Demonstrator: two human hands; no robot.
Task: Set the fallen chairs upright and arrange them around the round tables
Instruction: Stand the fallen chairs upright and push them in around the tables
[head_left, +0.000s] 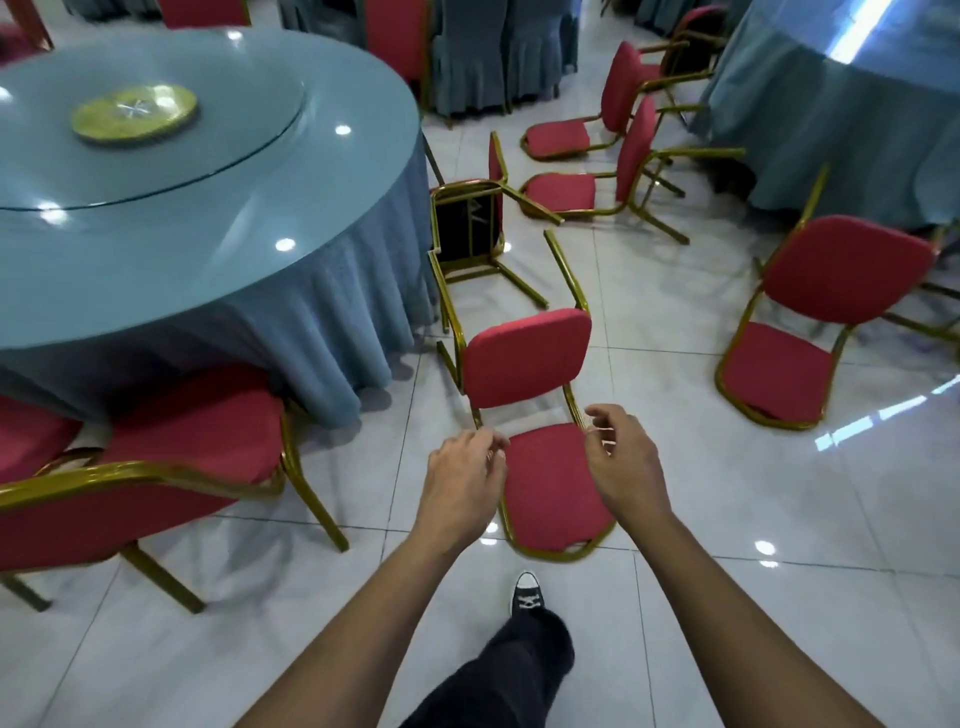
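Head view: our fingers are loosely curled and apart, clamped on nothing. Left hand (462, 486) hovers by the left edge of the nearest fallen chair (540, 431), fingertips near the gold frame where seat meets back; contact can't be confirmed, looks just short. Right hand (623, 462) mirrors it on the right edge, thumb and fingers spread as if to pinch the frame tube. We judge both hands are set either side so the chair can be gripped at its frame joints and tipped up evenly.

That chair lies on the floor tiles, apparently on its back with legs pointing toward the round table (208, 218), seat pad toward us, just beside the tablecloth skirt near the table's right edge. Our shoe (527, 597) steps in behind the seat, probably for reach.

Beyond it, a second fallen chair (467, 228) shows its black underside, close to the table's right edge. Two more tipped chairs (597, 171) overlap farther back, between the tables. Another chair (810, 322) leans tilted by the right-hand table (831, 104), not upright. One upright chair (171, 467) already sits tucked at the near edge of the round table, bottom left. A yellow plate (135, 111) sits on the table's turntable.

Task looks early: most chairs are down.
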